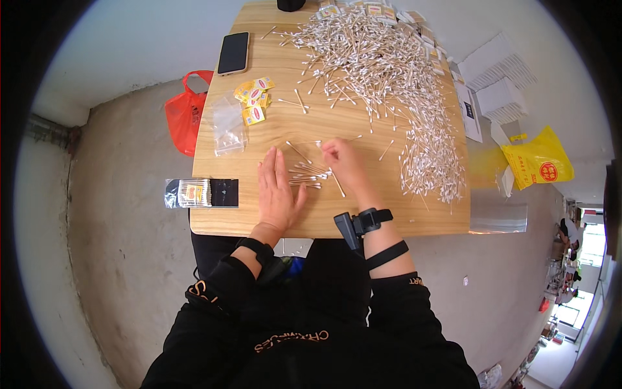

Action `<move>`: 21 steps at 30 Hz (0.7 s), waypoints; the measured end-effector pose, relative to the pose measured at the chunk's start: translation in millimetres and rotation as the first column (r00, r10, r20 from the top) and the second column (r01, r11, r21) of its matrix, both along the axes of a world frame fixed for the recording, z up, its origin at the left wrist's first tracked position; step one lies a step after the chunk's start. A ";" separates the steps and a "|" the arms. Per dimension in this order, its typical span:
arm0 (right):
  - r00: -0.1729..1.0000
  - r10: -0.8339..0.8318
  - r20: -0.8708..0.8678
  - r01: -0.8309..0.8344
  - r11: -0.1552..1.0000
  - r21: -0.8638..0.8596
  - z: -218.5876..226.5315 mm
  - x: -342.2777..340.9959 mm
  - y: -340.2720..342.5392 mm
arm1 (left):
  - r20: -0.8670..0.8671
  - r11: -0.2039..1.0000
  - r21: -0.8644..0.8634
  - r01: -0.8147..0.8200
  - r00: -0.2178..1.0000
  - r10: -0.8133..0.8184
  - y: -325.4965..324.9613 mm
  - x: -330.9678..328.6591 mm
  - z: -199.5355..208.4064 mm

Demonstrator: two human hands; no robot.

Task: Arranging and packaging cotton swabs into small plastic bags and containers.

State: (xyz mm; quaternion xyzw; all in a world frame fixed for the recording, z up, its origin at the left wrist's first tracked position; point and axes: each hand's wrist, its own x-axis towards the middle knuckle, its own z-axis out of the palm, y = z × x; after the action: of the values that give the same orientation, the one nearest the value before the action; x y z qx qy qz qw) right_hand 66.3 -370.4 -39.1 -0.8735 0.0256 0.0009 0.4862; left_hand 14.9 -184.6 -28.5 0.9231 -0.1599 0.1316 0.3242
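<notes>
My left hand (277,189) lies flat on the wooden table with its fingers stretched out, beside a small bunch of cotton swabs (310,174). The thumb rests close to the swabs' ends. Across the bunch, my right hand (345,162) is closed, fingertips pinched at the white tip of a cotton swab (306,142); the grip is partly hidden. A few single swabs lie around both hands. To the left, a clear bag packed with a row of swabs (194,193) and a yellow label sits at the table's edge on a dark strip.
A huge heap of loose cotton swabs (382,58) covers the table's far and right side. Yellow labels (254,98), clear plastic bags (229,126) and a phone (233,53) lie at left. A red bag (186,117) and a yellow bag (539,159) are beside the table (363,223).
</notes>
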 end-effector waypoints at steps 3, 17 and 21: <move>0.906 -0.397 0.146 0.343 0.891 0.298 11.2 -1.9 -9.1 | 0.018 0.999 -0.037 -0.021 1.000 0.021 6.9 1.2 -2.0; 1.000 -0.029 0.012 0.031 0.955 -0.295 9.9 19.4 20.0 | -0.078 0.921 0.321 0.221 0.975 -0.207 5.2 -3.7 0.5; 0.989 -0.105 0.106 0.127 0.965 -0.229 1.1 19.3 1.5 | -0.110 0.885 0.381 0.266 0.964 -0.242 6.8 -20.3 -0.4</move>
State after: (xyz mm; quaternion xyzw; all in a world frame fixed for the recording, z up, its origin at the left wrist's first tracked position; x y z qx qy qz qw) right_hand 85.6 -368.9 -38.0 -0.9211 0.0540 -0.0712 0.3790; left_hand -5.4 -177.8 -28.9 0.9438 -0.2926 0.0257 0.1516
